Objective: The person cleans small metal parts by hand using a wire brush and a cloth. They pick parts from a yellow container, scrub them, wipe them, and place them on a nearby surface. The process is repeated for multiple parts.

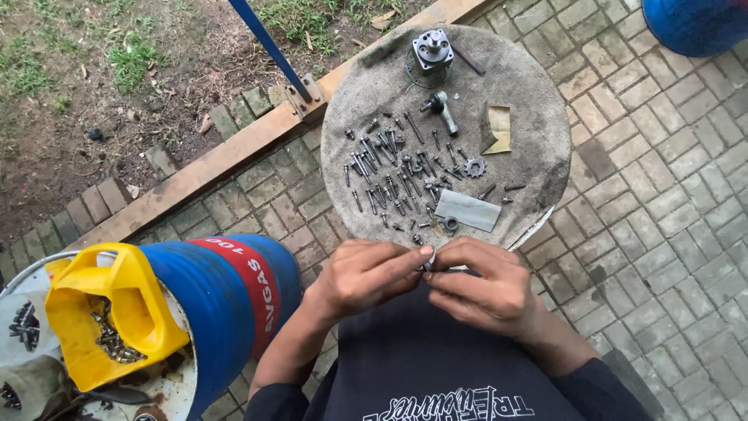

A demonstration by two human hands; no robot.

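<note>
Paving bricks surround a round cloth-covered stand [538,117] strewn with bolts [386,168], a small sprocket [474,167] and a grey strip [467,210]. At its near edge, left hand [362,274] and right hand [483,284] together pinch a small metal part [428,265] (too tiny to identify). It looks like fitting or unthreading; next calls for steady fingertip twisting.

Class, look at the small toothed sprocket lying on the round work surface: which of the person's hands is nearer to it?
Right. The right hand sits almost directly below the sprocket; the left hand is further off, below and to its left. Both hands pinch one small part between them.
</note>
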